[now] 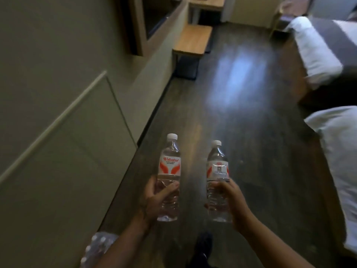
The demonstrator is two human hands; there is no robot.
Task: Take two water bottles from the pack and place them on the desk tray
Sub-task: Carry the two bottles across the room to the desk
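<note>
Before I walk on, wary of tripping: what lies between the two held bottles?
Nothing: only bare dark floor shows between the left bottle and the right bottle in the head view.

Hotel guest room. Indicated by: two beds (318,53) with white linen along the right side, one behind the other; dark wood-look floor (231,117) forming an aisle; panelled wall (58,113) on the left; wall-mounted wooden desk units (193,38) at the far end of the wall, stepped at differing heights; shrink-wrapped pack of water bottles (96,248) at the lower left edge.
</note>
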